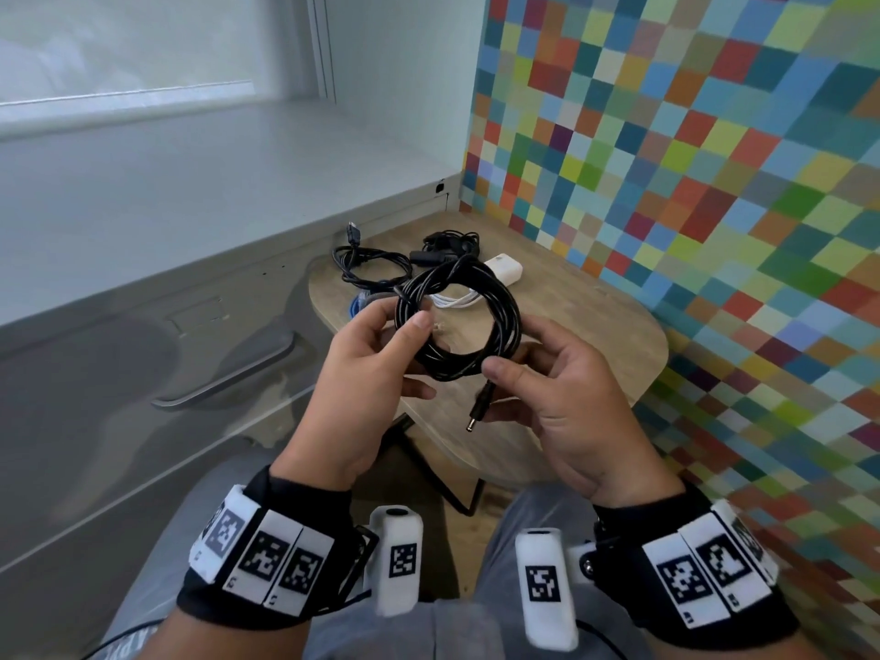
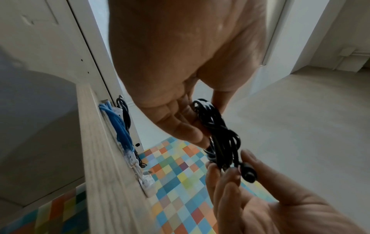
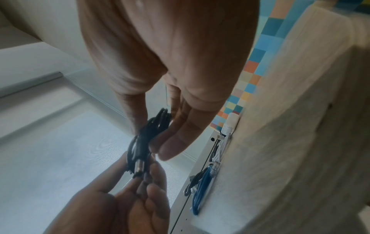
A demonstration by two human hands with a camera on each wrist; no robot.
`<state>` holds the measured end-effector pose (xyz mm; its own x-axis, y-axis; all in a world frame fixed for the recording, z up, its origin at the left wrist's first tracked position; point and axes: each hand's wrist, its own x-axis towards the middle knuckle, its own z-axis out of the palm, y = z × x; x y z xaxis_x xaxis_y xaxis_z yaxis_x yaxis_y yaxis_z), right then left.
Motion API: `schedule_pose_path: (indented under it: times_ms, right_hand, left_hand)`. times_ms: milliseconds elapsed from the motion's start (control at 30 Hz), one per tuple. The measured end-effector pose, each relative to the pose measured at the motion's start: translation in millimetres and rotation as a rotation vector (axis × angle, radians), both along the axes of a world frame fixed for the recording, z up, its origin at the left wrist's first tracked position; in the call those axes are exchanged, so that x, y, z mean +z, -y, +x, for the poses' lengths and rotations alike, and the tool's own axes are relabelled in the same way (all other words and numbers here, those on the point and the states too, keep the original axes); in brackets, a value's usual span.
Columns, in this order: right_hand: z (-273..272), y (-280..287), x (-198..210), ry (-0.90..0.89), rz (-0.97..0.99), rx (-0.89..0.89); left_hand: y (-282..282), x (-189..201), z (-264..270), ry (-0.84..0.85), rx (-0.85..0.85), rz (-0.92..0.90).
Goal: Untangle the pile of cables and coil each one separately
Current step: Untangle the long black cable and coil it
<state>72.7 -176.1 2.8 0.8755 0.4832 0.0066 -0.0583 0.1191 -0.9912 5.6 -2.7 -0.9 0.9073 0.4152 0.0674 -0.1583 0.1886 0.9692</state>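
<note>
A black cable (image 1: 457, 321) wound into a round coil is held up over the small wooden table (image 1: 595, 335). My left hand (image 1: 414, 354) pinches the coil's left side, thumb in front and fingers behind. My right hand (image 1: 516, 359) grips its lower right side, and the barrel plug (image 1: 478, 412) hangs loose below my thumb. The left wrist view shows the coil (image 2: 220, 133) edge-on between the left hand (image 2: 200, 126) and the right hand (image 2: 230, 182). In the right wrist view the right hand (image 3: 158, 134) pinches the coil (image 3: 152, 129).
Behind the coil the table carries a black USB cable (image 1: 366, 264), another black cable bundle (image 1: 443, 250), a white adapter (image 1: 505, 269) with its white cable (image 1: 452, 300), and a blue cable (image 1: 359, 304). A grey cabinet (image 1: 190, 326) stands left, a chequered wall (image 1: 714, 183) right.
</note>
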Motion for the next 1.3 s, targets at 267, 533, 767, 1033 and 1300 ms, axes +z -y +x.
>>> schedule_pose_path:
  times_ms: [267, 533, 767, 1033, 1300]
  right_hand:
    - [6, 3, -15, -0.108, -0.032, -0.055]
    - [16, 10, -28, -0.079, -0.141, -0.101]
    - [18, 8, -31, -0.074, -0.161, -0.091]
    - [19, 11, -34, -0.123, -0.119, -0.123]
    - [17, 13, -33, -0.164, -0.073, -0.141]
  left_hand:
    - [0, -9, 4, -0.163, 0.055, 0.127]
    - [4, -21, 7, -0.246, -0.024, 0.25]
    - [3, -25, 9, -0.247, -0.038, 0.249]
    - [7, -31, 12, -0.274, -0.01, 0.431]
    - [11, -26, 9, -0.304, 0.046, 0.433]
